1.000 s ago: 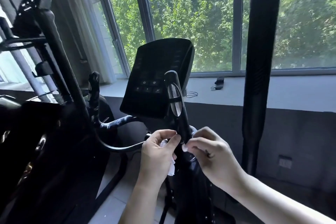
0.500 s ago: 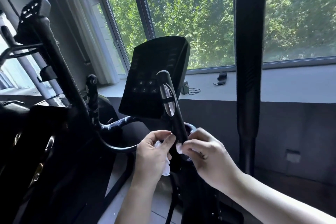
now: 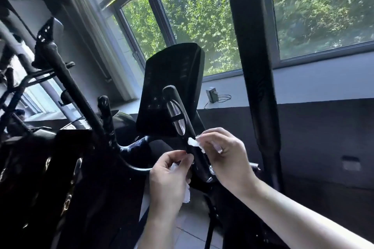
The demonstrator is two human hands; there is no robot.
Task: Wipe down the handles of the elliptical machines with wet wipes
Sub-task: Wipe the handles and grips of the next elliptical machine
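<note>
The short black handle (image 3: 183,127) of the elliptical rises between the two hands, tilted back toward the top left. It is matte black with a rounded top end, and two elongated silver sensor plates sit on its face just above the hands. Its lower end meets a chrome collar below the right hand.

The right hand (image 3: 226,157) has its fingertips curled against the handle's right side, pinching a crumpled bit of white wet wipe (image 3: 194,143) onto the black surface. The left hand (image 3: 168,178) is lower, on the handle's left side; thumb and forefinger are closed on another part of the white wipe, and a ragged tail of it hangs beneath the palm. Whether the two white pieces join behind the handle cannot be told.

Just behind the handle, above both hands, stands the dark console (image 3: 172,87), its screen unlit. To the right of the right hand a tall black moving arm (image 3: 255,66) runs up out of view. Left of the left hand another black handle (image 3: 105,111) stands upright, with more dark gym machines beyond it.
</note>
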